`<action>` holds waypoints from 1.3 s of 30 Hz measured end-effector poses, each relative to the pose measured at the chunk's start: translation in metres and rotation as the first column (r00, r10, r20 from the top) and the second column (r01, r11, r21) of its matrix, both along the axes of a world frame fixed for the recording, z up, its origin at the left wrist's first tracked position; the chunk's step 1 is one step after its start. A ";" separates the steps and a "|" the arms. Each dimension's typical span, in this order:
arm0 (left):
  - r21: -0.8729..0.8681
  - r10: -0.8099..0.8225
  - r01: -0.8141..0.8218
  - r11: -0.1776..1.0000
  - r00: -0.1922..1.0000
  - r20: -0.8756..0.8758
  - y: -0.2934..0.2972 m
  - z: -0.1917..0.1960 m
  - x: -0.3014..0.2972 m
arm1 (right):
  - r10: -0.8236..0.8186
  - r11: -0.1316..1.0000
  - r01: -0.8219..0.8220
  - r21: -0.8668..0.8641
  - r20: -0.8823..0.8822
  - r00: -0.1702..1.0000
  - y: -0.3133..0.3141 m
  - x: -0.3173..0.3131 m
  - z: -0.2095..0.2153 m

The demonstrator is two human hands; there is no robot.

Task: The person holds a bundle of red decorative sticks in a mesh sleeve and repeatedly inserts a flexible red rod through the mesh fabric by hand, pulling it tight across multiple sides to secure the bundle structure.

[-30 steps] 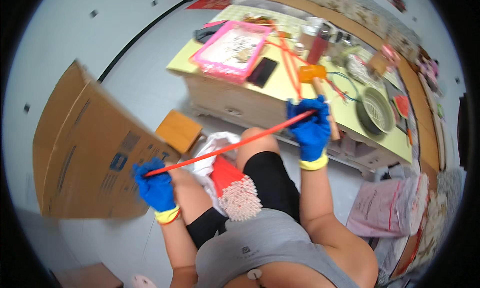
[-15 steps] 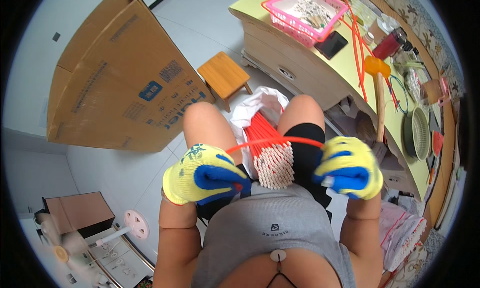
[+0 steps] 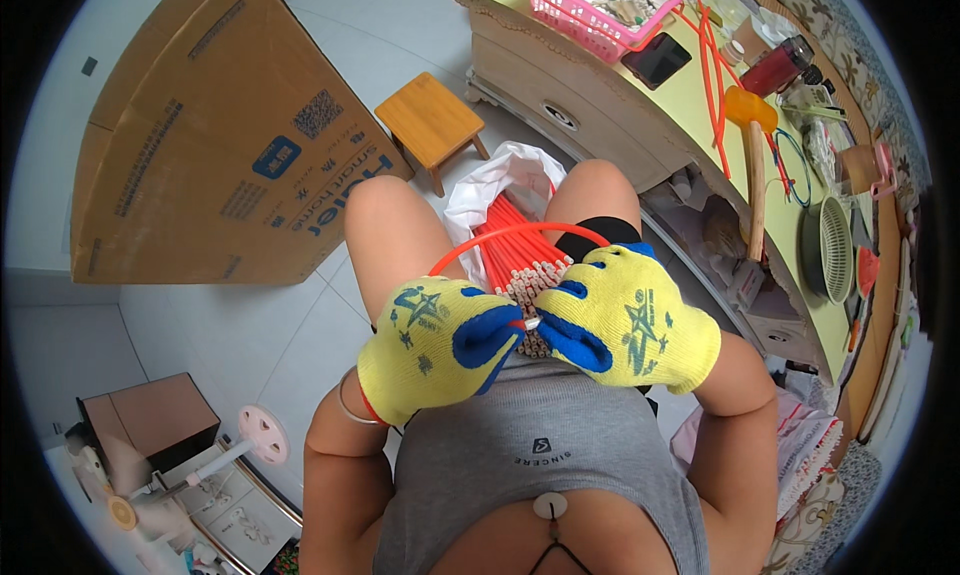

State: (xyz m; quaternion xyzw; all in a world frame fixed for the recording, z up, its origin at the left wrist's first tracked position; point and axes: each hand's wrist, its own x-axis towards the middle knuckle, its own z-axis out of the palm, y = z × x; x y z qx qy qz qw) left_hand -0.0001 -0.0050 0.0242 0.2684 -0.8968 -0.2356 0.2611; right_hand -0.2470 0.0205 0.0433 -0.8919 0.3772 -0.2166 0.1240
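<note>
Tube (image 3: 520,231) bent into loop, arching away; ends pinched between hands.

- A home room used for handwork: pale tiled floor (image 3: 300,325), small wooden stool (image 3: 432,123).
- Yellow-topped worktop (image 3: 690,95) with drawers, carrying a pink plastic basket (image 3: 600,15).
- Large cardboard box (image 3: 200,145).

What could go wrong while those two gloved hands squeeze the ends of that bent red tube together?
1. The red tube is bent into a springy loop, and the left hand and right hand pinch only its ends. If a fingertip slips, an end might whip up towards the person.
2. The bundle of red tubes stands loosely in a white bag between the knees. A leg shifting could tip it onto the floor.
</note>
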 end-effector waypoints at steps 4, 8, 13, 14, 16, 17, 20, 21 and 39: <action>-0.005 0.019 -0.019 1.000 0.999 0.046 0.004 -0.002 -0.003 | -0.012 0.999 0.017 0.050 -0.106 0.994 0.001 0.001 0.005; -0.106 0.017 -0.015 0.994 1.000 0.025 0.008 -0.015 -0.003 | 0.051 0.976 0.024 0.216 -0.337 0.940 -0.001 0.005 0.010; -0.079 -0.045 0.041 0.996 0.998 -0.046 0.001 -0.037 -0.001 | 0.062 0.997 -0.048 0.068 -0.224 0.973 0.000 -0.008 -0.024; 0.029 -0.103 0.106 0.994 0.992 -0.076 -0.004 -0.037 0.002 | 0.085 0.993 -0.076 0.089 -0.101 0.991 -0.004 -0.011 -0.027; 0.133 -0.158 0.172 0.976 0.981 -0.112 -0.010 -0.037 0.009 | 0.079 0.989 -0.085 0.118 0.057 0.995 -0.015 -0.013 -0.011; 0.137 -0.172 0.184 0.973 0.981 -0.093 -0.012 -0.037 0.013 | 0.081 0.989 -0.097 0.116 0.133 0.988 -0.019 -0.016 -0.015; 0.184 -0.204 0.201 0.962 0.979 -0.002 -0.013 -0.034 0.014 | 0.135 0.973 -0.162 0.164 0.165 0.977 -0.018 -0.017 -0.033; 0.185 -0.207 0.203 0.961 0.978 -0.001 -0.012 -0.036 0.015 | 0.148 0.975 -0.168 0.143 0.145 0.978 -0.017 -0.014 -0.037; -0.560 0.524 -0.501 0.660 0.841 -0.135 -0.069 0.136 0.089 | -0.198 0.978 0.198 -0.070 0.009 0.980 -0.071 -0.074 -0.064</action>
